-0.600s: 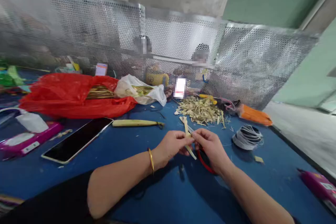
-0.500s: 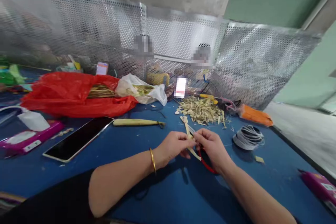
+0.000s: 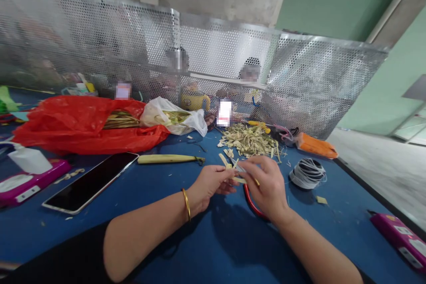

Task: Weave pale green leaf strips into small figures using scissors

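Observation:
My left hand point(image 3: 209, 188), with a gold bangle at its wrist, pinches a small folded piece of pale dried-leaf strip point(image 3: 229, 166) between thumb and fingers. Short ends stick out of the piece. Close on its right, my right hand point(image 3: 269, 186) is wrapped round scissors with red handles point(image 3: 252, 205). Their silver blades point up and left beside the leaf strip; whether they touch it I cannot tell. My right fingers hide most of the grip. Just beyond both hands lies a heap of leaf clippings point(image 3: 249, 140).
A spool of grey cord point(image 3: 306, 174) stands right, before an orange packet point(image 3: 316, 145). Left are a leaf stalk point(image 3: 169, 159), a phone point(image 3: 89, 182), a purple power strip point(image 3: 29, 186), a red bag point(image 3: 73, 124) and a white bag point(image 3: 156, 113). A perforated metal screen point(image 3: 213, 40) closes the back.
The view has swung slightly right. My right hand has shifted its hold, and the scissor blades now show beside the piece. The strip's long upright end now appears shorter and tilted left.

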`<state>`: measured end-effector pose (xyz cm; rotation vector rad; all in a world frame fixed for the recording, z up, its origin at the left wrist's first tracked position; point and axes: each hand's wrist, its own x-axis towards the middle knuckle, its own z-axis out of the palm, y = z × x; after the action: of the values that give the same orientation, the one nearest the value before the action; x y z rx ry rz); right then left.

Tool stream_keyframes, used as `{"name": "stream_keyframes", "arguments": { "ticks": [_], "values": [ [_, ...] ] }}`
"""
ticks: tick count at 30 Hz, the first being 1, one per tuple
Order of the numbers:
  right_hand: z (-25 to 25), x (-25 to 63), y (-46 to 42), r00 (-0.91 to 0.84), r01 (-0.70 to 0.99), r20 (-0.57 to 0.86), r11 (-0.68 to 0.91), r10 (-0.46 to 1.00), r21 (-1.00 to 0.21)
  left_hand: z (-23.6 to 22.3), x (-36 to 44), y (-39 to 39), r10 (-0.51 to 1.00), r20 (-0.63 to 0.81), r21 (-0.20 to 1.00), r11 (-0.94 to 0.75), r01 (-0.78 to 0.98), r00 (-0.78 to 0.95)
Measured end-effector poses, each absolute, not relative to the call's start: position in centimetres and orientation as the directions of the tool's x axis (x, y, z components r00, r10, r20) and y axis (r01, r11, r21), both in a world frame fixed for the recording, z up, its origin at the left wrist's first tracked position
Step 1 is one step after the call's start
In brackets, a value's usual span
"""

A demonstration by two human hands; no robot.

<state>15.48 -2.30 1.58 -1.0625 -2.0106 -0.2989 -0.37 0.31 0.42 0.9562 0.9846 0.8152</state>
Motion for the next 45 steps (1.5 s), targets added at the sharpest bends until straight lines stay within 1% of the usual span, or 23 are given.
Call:
{"name": "stream_keyframes", "arguments": {
  "ticks": [1, 2, 3, 4, 7, 10, 12, 14, 16, 19, 23, 28, 31, 33, 34, 35, 37, 39, 40, 41, 42, 43, 45],
  "values": [
    [1.7, 15.3, -2.6, -0.462, 0.749, 0.729, 0.662, 0.505, 0.016, 0.3, -0.3, 0.4, 0.894, -0.298, 0.916, 0.366, -0.164, 0.334],
    [1.8, 15.0, -2.9, -0.59, 0.705, 0.67, 0.693, 0.451, 0.154, 0.2, -0.3, 0.4, 0.895, -0.292, 0.909, 0.369, -0.193, 0.336],
    [1.7, 14.7, -3.1, -0.676, 0.664, 0.607, 0.703, 0.418, 0.255, 0.0, -0.2, 0.4, 0.894, -0.289, 0.902, 0.374, -0.215, 0.343],
    [1.6, 14.5, -3.2, -0.732, 0.631, 0.55, 0.703, 0.401, 0.328, -0.1, -0.2, 0.3, 0.89, -0.29, 0.896, 0.382, -0.227, 0.353],
    [1.1, 14.0, -3.2, -0.779, 0.613, 0.481, 0.647, 0.402, 0.453, -0.1, 0.0, 0.0, 0.88, -0.3, 0.892, 0.395, -0.22, 0.368],
    [1.1, 14.2, -3.2, -0.78, 0.615, 0.5, 0.613, 0.377, 0.497, 0.3, -0.1, -0.3, 0.861, -0.319, 0.878, 0.425, -0.219, 0.396],
    [1.2, 14.4, -3.2, -0.769, 0.621, 0.537, 0.603, 0.347, 0.5, 0.6, -0.2, -0.3, 0.828, -0.346, 0.836, 0.486, -0.256, 0.442],
    [1.4, 14.6, -3.2, -0.748, 0.638, 0.578, 0.596, 0.328, 0.488, 1.0, -0.2, -0.2, 0.796, -0.348, 0.788, 0.535, -0.306, 0.496],
    [1.6, 14.7, -3.3, -0.725, 0.657, 0.608, 0.59, 0.323, 0.47, 1.1, -0.3, -0.1, 0.796, -0.312, 0.775, 0.529, -0.346, 0.519],
    [1.6, 14.7, -3.4, -0.719, 0.653, 0.628, 0.599, 0.299, 0.463, 1.1, -0.2, -0.2, 0.834, -0.263, 0.803, 0.468, -0.369, 0.484],
    [1.4, 14.8, -3.7, -0.714, 0.638, 0.648, 0.627, 0.265, 0.447, 1.0, -0.1, -0.3, 0.869, -0.259, 0.826, 0.426, -0.369, 0.423],
    [1.2, 14.4, -4.1, -0.746, 0.605, 0.605, 0.663, 0.278, 0.44, 0.8, 0.0, -0.2, 0.881, -0.298, 0.837, 0.427, -0.343, 0.368],
    [1.2, 14.1, -4.3, -0.765, 0.584, 0.585, 0.672, 0.269, 0.455, 0.7, 0.1, -0.1, 0.875, -0.303, 0.831, 0.437, -0.346, 0.377],
    [1.3, 13.9, -4.4, -0.77, 0.572, 0.58, 0.691, 0.267, 0.441, 0.7, 0.0, 0.0, 0.873, -0.296, 0.825, 0.438, -0.356, 0.388],
    [1.3, 13.9, -4.4, -0.76, 0.571, 0.593, 0.712, 0.268, 0.409, 0.7, 0.0, 0.1, 0.872, -0.293, 0.822, 0.439, -0.362, 0.393],
    [1.4, 14.0, -4.3, -0.733, 0.579, 0.619, 0.735, 0.281, 0.352, 0.8, -0.1, 0.2, 0.871, -0.291, 0.819, 0.441, -0.367, 0.396],
    [1.6, 14.2, -4.1, -0.608, 0.644, 0.709, 0.743, 0.356, 0.18, 1.1, -0.4, 0.6, 0.874, -0.292, 0.82, 0.438, -0.369, 0.388],
    [1.8, 14.6, -3.6, -0.401, 0.751, 0.784, 0.66, 0.474, -0.015, 1.5, -0.7, 0.9, 0.88, -0.293, 0.834, 0.426, -0.349, 0.374],
    [1.8, 14.8, -3.3, -0.302, 0.801, 0.787, 0.591, 0.538, -0.096, 1.6, -0.8, 1.0, 0.883, -0.293, 0.845, 0.419, -0.332, 0.368],
    [1.8, 15.0, -3.0, -0.236, 0.837, 0.762, 0.524, 0.604, -0.156, 1.7, -0.9, 1.0, 0.885, -0.292, 0.855, 0.411, -0.315, 0.364],
    [1.7, 15.2, -2.7, -0.209, 0.859, 0.712, 0.474, 0.67, -0.194, 1.7, -0.9, 1.0, 0.885, -0.289, 0.864, 0.405, -0.297, 0.365],
    [1.6, 15.4, -2.5, -0.221, 0.87, 0.643, 0.447, 0.734, -0.211, 1.7, -0.9, 1.0, 0.886, -0.287, 0.873, 0.399, -0.28, 0.365],
    [1.3, 15.5, -2.1, -0.302, 0.868, 0.494, 0.449, 0.816, -0.212, 1.6, -0.8, 0.8, 0.897, -0.265, 0.902, 0.36, -0.237, 0.354]
  ]
}}
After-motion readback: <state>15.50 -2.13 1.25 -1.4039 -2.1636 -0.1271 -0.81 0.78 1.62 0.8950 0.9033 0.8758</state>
